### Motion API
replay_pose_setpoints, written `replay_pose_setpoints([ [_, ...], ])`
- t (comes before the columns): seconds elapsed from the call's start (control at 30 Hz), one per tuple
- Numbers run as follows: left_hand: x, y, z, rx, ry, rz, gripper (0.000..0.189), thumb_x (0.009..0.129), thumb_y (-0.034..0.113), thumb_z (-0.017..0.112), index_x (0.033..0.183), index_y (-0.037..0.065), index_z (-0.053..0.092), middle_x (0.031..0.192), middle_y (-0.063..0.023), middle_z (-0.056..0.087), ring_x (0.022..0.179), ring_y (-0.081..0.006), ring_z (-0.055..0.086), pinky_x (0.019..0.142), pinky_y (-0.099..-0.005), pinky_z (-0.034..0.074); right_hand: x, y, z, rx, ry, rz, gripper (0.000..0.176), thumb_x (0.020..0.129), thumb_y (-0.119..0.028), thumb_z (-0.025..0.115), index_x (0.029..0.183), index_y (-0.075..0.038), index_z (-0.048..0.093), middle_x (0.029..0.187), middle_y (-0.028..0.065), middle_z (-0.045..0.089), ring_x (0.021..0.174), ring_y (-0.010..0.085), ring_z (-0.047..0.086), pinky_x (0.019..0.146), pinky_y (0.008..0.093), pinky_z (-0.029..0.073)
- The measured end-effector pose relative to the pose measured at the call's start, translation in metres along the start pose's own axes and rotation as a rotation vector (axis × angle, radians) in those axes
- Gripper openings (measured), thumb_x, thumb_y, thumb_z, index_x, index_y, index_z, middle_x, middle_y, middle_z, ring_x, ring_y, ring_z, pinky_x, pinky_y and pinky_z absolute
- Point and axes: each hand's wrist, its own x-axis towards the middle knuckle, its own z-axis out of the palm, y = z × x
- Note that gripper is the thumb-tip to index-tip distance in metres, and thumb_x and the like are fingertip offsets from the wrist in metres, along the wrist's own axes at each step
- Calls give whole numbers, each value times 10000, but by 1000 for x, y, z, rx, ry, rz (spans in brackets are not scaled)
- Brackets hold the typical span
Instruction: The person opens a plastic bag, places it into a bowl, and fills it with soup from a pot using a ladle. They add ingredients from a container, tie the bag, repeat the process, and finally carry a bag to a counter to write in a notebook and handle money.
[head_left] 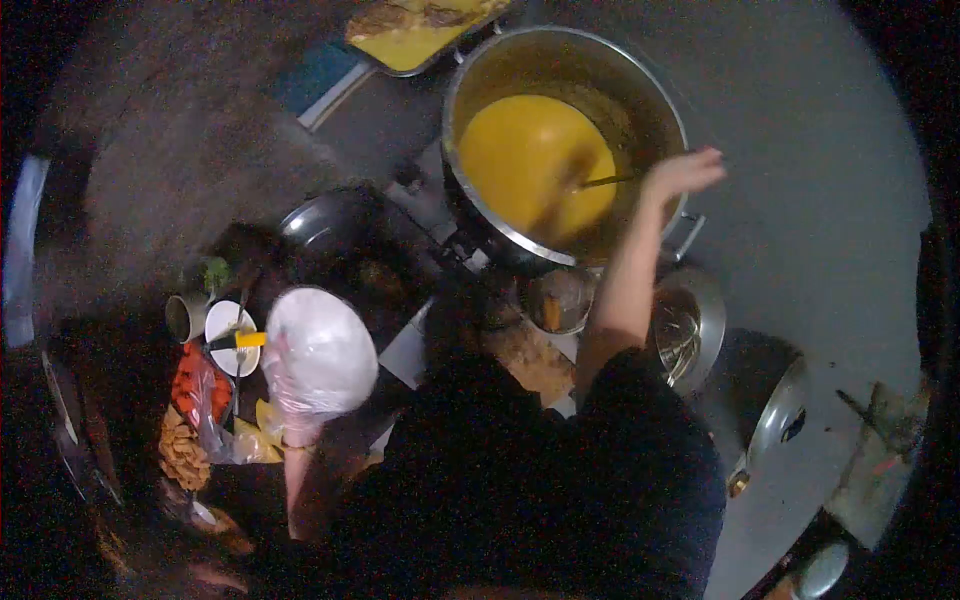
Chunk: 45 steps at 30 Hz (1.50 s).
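Pot (643,80) of smooth metal, deep and round with a bright rim, stands at the upper center of the frame, holding opaque yellow liquid (520,150). A dark wok (312,225), its curved edge glinting, sits left of center. At upper center, a shallow tray (408,68) bears yellow and brown food; right of center, a shiny metal bowl (712,325) cradles a wire whisk (680,345). The left hand (290,405), at lower left, is at a white, rounded bundle (322,350) in crinkled, translucent plastic; its finger position cannot be told. Above the pot's right rim, the right hand (685,176) extends its fingers close together, beside a slim dark handle (612,181) rising from the liquid; whether they touch is unclear. A small white bowl (221,322) sits at left, above soft red pieces (193,385) partly under clear plastic and a heap of stubby tan pieces (184,452).
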Motion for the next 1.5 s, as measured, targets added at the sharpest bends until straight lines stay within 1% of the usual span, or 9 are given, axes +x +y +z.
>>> replay_pose_setpoints([
  [0.1,21,5,-12,75,30,10,536,809,295,520,1252,57,335,1228,-99,420,1075,-225,453,911,-342,376,43,-33,-34,52,-92,100,245,817,-177,522,868,62,544,816,166,589,729,224,550,688,310,430],
  [0.23,19,1,-26,-26,49,-150,534,810,306,514,1251,62,339,1226,-97,422,1072,-224,456,908,-343,380,-34,-26,-33,-29,-1249,-172,213,590,-29,603,798,-51,642,775,87,641,709,181,614,662,274,473],
  [0.53,2,-10,-45,-295,55,-462,530,812,331,502,1248,73,347,1220,-91,429,1067,-223,462,899,-345,388,-198,-103,-11,462,-1071,-583,182,680,-226,675,630,-65,605,569,105,559,448,226,515,427,280,378],
  [0.6,11,-10,-42,-361,49,-483,529,812,337,499,1247,75,349,1219,-90,431,1066,-222,463,898,-346,390,-196,-134,-18,222,-1790,-62,304,720,-378,614,753,-77,641,622,98,595,568,232,568,582,344,456],
  [0.77,33,2,-25,-566,8,-449,528,813,351,492,1246,81,353,1216,-86,434,1063,-221,466,893,-347,394,-131,-142,-23,585,-1724,-53,206,718,-261,656,760,-62,629,767,61,628,729,139,576,670,253,439],
  [0.8,45,3,-20,-610,-2,-450,528,814,354,490,1245,82,354,1215,-86,435,1063,-221,467,892,-348,395,-111,-151,-25,470,-1640,409,194,739,-230,635,841,-66,635,850,53,623,785,149,569,695,268,447],
  [0.93,97,14,-2,-795,-61,-424,527,815,365,485,1244,87,358,1213,-83,438,1060,-220,469,888,-349,399,-5,-178,-69,464,-1195,55,145,749,-162,600,724,-28,651,630,20,595,548,110,507,574,237,418],
  [1.1,150,41,25,-959,-148,-392,526,816,379,478,1242,93,362,1210,-80,441,1057,-220,473,884,-350,403,-6,-184,-117,296,-1612,-714,28,652,-34,591,627,-35,602,583,114,555,526,254,544,528,275,432],
  [1.5,177,114,89,-1117,-309,-386,525,824,468,403,1232,139,388,1206,-53,449,1066,-208,471,867,-366,418,-117,-123,-142,682,-1687,-576,163,654,-71,664,559,-30,538,553,87,521,503,266,491,473,341,368],
])
